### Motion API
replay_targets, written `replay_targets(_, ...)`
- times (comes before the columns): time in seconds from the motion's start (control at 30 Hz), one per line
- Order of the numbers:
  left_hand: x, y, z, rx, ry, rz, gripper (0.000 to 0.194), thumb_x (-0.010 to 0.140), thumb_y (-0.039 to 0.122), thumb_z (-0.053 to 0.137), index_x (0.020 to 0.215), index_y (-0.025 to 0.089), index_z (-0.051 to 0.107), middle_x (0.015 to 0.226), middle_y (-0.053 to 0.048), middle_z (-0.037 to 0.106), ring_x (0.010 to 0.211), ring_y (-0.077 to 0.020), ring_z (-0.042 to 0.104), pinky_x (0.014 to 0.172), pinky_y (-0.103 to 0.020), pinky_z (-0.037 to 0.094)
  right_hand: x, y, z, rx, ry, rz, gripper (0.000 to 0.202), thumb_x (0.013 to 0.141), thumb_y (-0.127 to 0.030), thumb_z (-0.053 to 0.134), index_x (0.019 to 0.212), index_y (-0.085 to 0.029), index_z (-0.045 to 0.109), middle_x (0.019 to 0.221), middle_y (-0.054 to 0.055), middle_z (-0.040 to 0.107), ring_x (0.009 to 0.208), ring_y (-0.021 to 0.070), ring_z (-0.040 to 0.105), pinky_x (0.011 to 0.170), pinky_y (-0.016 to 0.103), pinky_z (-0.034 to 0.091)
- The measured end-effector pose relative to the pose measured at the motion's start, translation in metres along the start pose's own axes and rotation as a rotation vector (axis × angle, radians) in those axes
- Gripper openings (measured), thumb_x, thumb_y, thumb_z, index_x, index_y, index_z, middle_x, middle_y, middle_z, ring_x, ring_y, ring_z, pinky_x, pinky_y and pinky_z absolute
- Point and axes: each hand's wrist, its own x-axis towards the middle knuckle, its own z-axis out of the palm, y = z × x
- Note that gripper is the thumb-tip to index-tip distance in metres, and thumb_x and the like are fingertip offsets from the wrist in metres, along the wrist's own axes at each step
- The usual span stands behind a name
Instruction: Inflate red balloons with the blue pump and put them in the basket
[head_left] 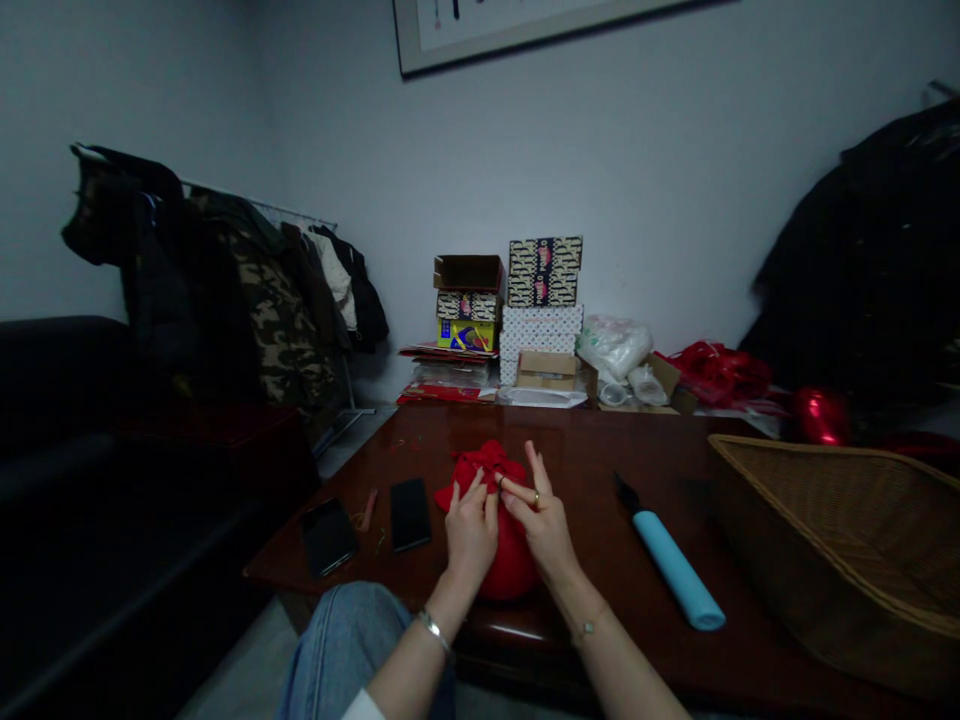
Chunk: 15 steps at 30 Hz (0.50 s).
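A round red bundle (510, 570) stands at the table's near edge, its red cloth gathered at the top into loose, petal-like folds. My left hand (471, 530) is closed at the gathered neck from the left, its fingertips pressed into the cloth. From the right, my right hand (544, 520) pinches at the same neck, with some fingers stretched upward. A small dark loop shows by its fingertip; whether it is a ring or a band I cannot tell. What lies inside the bundle is hidden.
Two dark phones (410, 514) and a small reddish stick (368, 510) lie left on the table (577, 440). To the right are a blue cylinder with a black tip (679, 570) and a wicker basket (817, 550). Stacked boxes (541, 335) stand at the back wall.
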Motion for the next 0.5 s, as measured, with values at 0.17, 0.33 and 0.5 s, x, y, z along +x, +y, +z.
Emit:
replay_targets(0.17, -0.005, 0.001, 0.003, -0.016, -0.010, 0.030, 0.030, 0.087, 0.020, 0.041, 0.105, 0.024, 0.065, 0.111, -0.006, 0.065, 0.116, -0.0214, 0.051, 0.108, -0.047, 0.024, -0.006, 0.008, 0.007, -0.183, 0.159, -0.100, 0.024, 0.082, -0.025, 0.051, 0.101, -0.029, 0.066, 0.147, -0.002, 0.021, 0.135, 0.0243, 0.016, 0.105, 0.050, 0.022)
replay_targets(0.33, -0.009, 0.002, 0.001, -0.082, -0.020, 0.048, 0.030, 0.087, 0.021, 0.043, 0.107, 0.025, 0.064, 0.116, -0.004, 0.062, 0.119, -0.0204, 0.048, 0.109, -0.047, 0.020, -0.008, 0.017, 0.010, -0.171, 0.223, 0.013, 0.024, 0.083, -0.032, 0.052, 0.101, -0.027, 0.066, 0.143, 0.003, 0.031, 0.130, 0.0232, 0.028, 0.104, 0.046, 0.028)
replay_targets(0.5, 0.001, 0.000, -0.006, -0.367, -0.041, -0.198, 0.031, 0.085, 0.028, 0.047, 0.112, 0.026, 0.063, 0.119, -0.004, 0.059, 0.121, -0.0204, 0.046, 0.108, -0.045, 0.022, -0.006, 0.022, 0.008, -0.174, 0.099, 0.050, 0.019, 0.075, -0.035, 0.063, 0.090, -0.027, 0.070, 0.140, 0.004, 0.037, 0.128, 0.0254, 0.032, 0.102, 0.047, 0.029)
